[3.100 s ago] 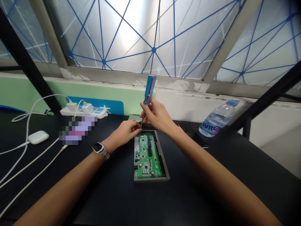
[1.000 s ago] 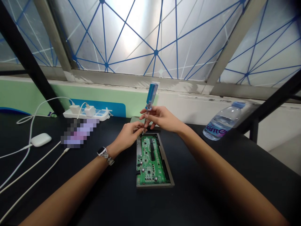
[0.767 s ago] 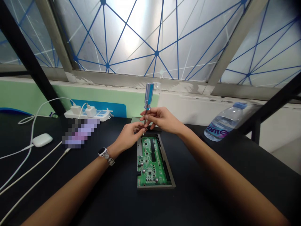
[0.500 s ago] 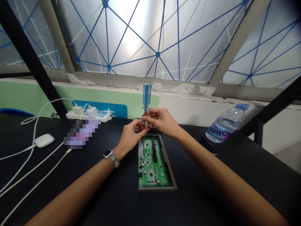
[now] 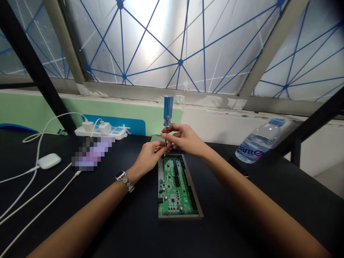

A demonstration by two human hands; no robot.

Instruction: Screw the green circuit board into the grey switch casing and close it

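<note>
Blue-handled screwdriver [image 5: 168, 111] stands upright with its clear-and-blue handle pointing up and its thin steel shaft pointing down, its tip at the top end of a green printed circuit board [image 5: 176, 186]. The board sits in a shallow grey metal casing [image 5: 180, 216] near the middle of the far edge of a black counter [image 5: 120, 229]. The right hand [image 5: 185, 140] comes in from the right, its fingers [image 5: 170, 129] closed in a pinch around the shaft just below the handle. The left hand [image 5: 149, 156] comes in from the left, with its fingers [image 5: 161, 144] clenched against the lower shaft just above the board. A silver-linked wristwatch [image 5: 121, 176] circles the left wrist. Toward the far left corner of the counter lie a white power strip [image 5: 100, 132] with two white chargers [image 5: 87, 126] plugged in, a white earbud case [image 5: 49, 161], white cables [image 5: 34, 195] and a blurred patch [image 5: 94, 153]. A clear plastic water bottle [image 5: 256, 145] with a blue cap lies on its side near the far right edge.
</note>
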